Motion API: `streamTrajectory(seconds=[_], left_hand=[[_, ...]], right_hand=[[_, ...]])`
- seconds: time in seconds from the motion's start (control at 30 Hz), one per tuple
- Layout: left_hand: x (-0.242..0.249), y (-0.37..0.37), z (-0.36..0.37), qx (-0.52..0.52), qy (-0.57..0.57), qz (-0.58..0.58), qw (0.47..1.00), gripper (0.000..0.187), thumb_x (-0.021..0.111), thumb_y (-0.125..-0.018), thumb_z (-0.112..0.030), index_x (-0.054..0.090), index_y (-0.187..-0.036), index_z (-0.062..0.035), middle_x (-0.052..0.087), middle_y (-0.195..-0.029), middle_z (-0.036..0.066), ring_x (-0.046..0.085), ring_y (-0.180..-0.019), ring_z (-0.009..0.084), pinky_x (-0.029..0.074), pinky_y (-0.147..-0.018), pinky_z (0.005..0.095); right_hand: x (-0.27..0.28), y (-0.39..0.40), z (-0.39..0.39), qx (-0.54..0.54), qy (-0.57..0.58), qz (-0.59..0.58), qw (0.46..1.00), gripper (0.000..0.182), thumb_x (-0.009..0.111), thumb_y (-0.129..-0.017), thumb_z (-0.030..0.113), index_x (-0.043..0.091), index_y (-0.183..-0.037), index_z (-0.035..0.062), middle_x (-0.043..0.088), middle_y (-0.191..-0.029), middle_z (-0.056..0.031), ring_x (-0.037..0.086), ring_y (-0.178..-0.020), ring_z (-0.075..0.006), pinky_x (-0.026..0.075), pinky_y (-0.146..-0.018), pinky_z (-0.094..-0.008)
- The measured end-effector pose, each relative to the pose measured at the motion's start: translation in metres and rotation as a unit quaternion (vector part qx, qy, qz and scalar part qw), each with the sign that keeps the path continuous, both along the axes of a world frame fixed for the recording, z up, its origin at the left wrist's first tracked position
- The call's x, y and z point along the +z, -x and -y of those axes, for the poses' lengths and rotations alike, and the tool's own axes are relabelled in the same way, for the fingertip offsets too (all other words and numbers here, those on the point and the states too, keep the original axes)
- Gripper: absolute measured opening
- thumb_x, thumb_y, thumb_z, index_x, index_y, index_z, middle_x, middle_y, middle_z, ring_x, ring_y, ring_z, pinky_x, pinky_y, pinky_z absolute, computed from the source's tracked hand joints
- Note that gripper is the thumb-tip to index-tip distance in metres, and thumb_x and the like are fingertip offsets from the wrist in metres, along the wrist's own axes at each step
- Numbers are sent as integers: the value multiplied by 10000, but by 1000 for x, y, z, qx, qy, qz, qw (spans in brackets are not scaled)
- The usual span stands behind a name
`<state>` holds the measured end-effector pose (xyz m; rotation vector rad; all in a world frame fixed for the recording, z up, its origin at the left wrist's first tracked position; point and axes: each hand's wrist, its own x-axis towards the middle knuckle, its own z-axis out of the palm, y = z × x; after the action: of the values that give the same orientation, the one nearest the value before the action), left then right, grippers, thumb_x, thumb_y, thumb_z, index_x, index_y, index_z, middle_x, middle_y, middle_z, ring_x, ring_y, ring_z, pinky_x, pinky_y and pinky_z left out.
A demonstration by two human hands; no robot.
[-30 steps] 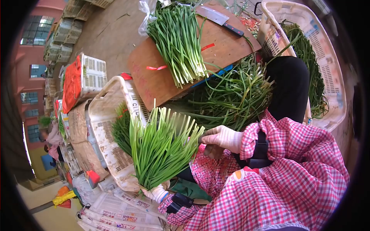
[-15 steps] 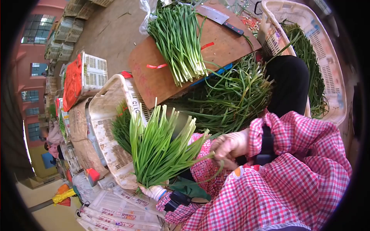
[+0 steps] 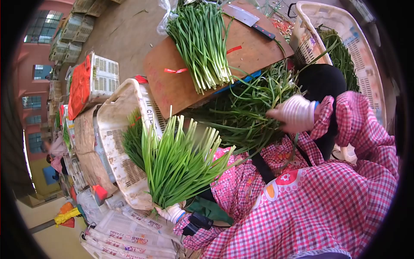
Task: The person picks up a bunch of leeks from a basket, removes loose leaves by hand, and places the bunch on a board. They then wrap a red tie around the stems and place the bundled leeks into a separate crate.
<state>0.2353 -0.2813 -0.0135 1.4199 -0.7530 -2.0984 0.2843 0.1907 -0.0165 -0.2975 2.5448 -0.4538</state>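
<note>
L hand: L hand [image 3: 172, 213] in a pale wrap, grip closed round the lower, green end of the held chive bunch [image 3: 177, 170]; pale stem ends fan up & out, uneven.
R hand: R hand [image 3: 296, 113], blurred, over the near edge of the loose leaf pile [image 3: 254, 114]; can't tell if the grip has any strand or is even touching.
Chives, held: L of the lap, in front of the L crate [image 3: 118, 149]; garlic chives, by the look.
Chives, board: tied-looking or just stacked, can't tell; board bunch [image 3: 200, 45] lies on the wooden board [image 3: 166, 93], stem ends near its close edge.
Cleaver: cleaver [image 3: 241, 15] flat on board, beside the leafy part of that bunch.
Tape: red strips [image 3: 175, 70] either side of board bunch.
Crates: L crate has a crate bunch [image 3: 133, 140] in it; R crate [image 3: 362, 47] has greens [image 3: 343, 58], past the knee [image 3: 323, 80].
Slip risk: fan is held at one end only, so outer stems prob. splay or drop if L grip slackens.
Bruise risk: too tight a squeeze could crush the soft leaves.
Mix risk: lap-side stems lean twd the pile; any that fall could tangle w/ loose leaves.
Snag risk: long strands by R sleeve [image 3: 323, 118] may catch the cuff & drag.
Cut risk: a careless reach across board could brush the blade.
</note>
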Motion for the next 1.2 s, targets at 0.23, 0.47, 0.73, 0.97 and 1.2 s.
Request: streamTrajectory(seconds=[0.23,0.47,0.73,0.97,1.2], left_hand=[[-25,-5,35,-36,5,-36,999,554,639,-740,-273,530,-1239,-60,508,-1321,90,442,-1213,304,321,-1023,510],[-8,-2,15,8,-54,-110,992,509,600,-795,-244,525,-1262,-54,490,-1348,103,442,-1230,306,303,-1048,516],[-49,-13,60,-130,49,-27,990,497,585,-828,-349,544,-1228,-56,527,-1299,107,493,-1164,300,367,-1012,460],[-62,-20,68,-301,162,-103,934,563,439,-907,-430,460,-1328,-57,442,-1379,128,416,-1242,308,305,-1055,458],[-78,-13,71,-188,-39,-123,974,439,514,-905,-307,510,-1273,-70,511,-1301,134,480,-1153,290,399,-972,454]], right_hand=[[-36,-9,124,-306,470,311,767,400,694,-805,360,663,-1038,36,687,-903,-79,644,-853,-155,503,-781,-299],[-34,-2,153,-419,628,346,557,224,702,-812,210,666,-929,23,649,-683,-70,580,-555,-115,468,-520,-258],[-36,-24,129,-77,809,498,302,270,572,-870,204,589,-755,-39,555,-539,-108,509,-453,-182,405,-437,-290],[13,7,38,77,573,555,598,214,642,-857,173,611,-816,-34,581,-612,-34,526,-538,-89,424,-493,-259],[51,33,15,120,347,464,806,269,627,-865,223,637,-1007,-5,679,-844,-127,610,-778,-151,464,-713,-316]])
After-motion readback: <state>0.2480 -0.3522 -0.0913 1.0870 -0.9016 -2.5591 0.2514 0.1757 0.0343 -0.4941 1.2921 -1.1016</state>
